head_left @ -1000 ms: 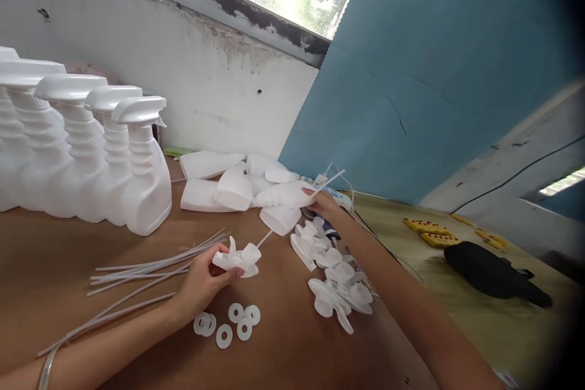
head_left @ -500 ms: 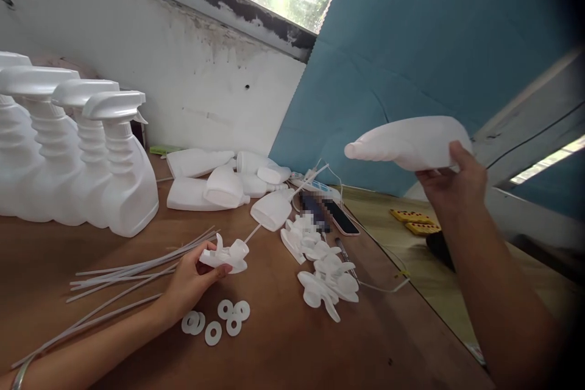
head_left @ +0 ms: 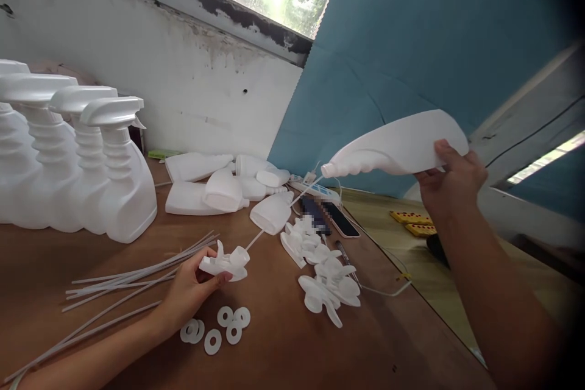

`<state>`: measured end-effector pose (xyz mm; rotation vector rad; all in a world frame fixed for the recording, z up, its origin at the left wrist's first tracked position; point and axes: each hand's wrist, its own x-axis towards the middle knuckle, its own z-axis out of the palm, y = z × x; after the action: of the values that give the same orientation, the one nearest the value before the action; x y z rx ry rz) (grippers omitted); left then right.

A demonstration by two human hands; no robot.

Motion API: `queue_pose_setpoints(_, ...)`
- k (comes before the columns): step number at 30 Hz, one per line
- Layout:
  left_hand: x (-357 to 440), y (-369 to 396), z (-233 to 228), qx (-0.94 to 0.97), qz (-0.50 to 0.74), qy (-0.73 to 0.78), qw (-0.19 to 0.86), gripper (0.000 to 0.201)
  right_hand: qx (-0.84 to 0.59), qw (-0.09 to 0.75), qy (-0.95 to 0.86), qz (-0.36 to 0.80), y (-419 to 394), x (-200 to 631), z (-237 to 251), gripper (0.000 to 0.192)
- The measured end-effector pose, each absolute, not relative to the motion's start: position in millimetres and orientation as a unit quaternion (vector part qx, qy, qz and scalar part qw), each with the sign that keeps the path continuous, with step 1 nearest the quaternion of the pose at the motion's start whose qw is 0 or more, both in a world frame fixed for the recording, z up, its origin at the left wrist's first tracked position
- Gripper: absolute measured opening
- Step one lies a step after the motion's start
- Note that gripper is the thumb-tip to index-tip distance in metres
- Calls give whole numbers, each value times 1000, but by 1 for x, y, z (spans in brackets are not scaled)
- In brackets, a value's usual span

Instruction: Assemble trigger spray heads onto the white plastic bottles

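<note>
My left hand (head_left: 189,289) grips a white spray trigger head (head_left: 226,262) just above the brown table; its thin dip tube (head_left: 278,210) slants up to the right. My right hand (head_left: 450,180) holds an empty white plastic bottle (head_left: 397,145) in the air by its base, lying sideways with the neck pointing left. The tube's tip lies right at the bottle's mouth. Under my left hand lie several white washers (head_left: 219,326).
A row of assembled spray bottles (head_left: 114,177) stands at the left. Empty bottles (head_left: 219,186) lie by the wall. Loose tubes (head_left: 132,271) and a pile of trigger heads (head_left: 326,280) are on the table (head_left: 283,353). A phone (head_left: 340,219) lies near the table's edge.
My right hand picked a bottle off the pile, lifted it to the right, then lowered it leftward until its neck met the tube tip. My left hand stayed put.
</note>
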<state>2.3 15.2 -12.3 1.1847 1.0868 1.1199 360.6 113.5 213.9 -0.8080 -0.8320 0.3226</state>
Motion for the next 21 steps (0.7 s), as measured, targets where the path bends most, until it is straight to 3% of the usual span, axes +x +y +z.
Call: queue_pose_setpoints(21, 3, 15, -13, 503, 458, 460, 571, 36, -395, 813, -407, 134, 105, 364, 214, 18)
